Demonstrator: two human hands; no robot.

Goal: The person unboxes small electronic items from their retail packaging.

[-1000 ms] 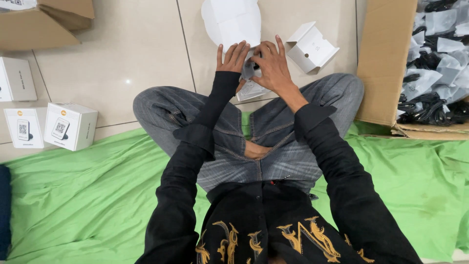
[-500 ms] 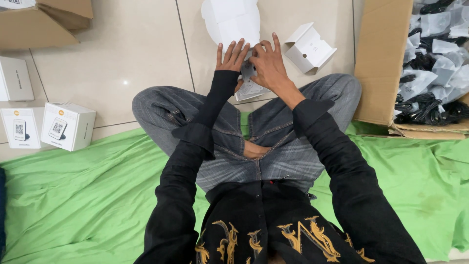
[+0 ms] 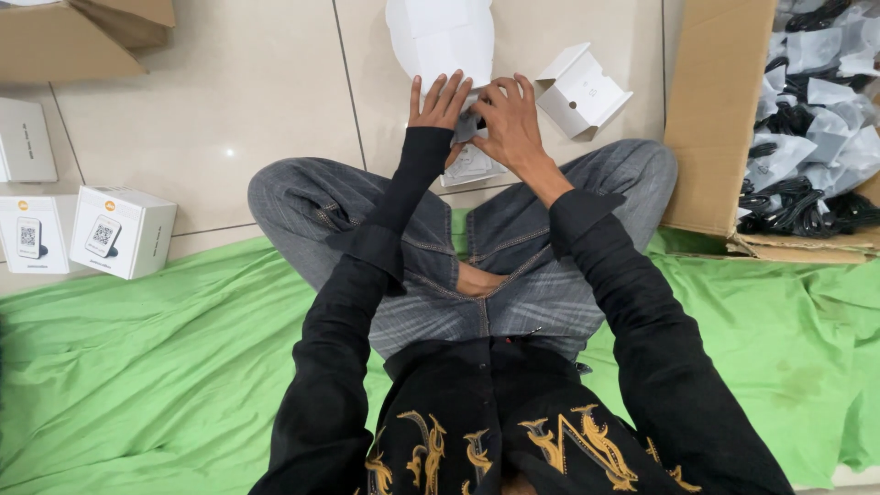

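Both hands are meeting over the tiled floor beyond the knees: left hand (image 3: 438, 103) lying flat on the white carton (image 3: 440, 37), right hand (image 3: 507, 119) pinching a small grey item (image 3: 466, 126) between them.

I see a white carton (image 3: 443, 41) on beige floor tiles (image 3: 229, 110), a green cloth (image 3: 156, 367), grey jeans (image 3: 513, 275), and a black shirt (image 3: 513, 431) with gold pattern.
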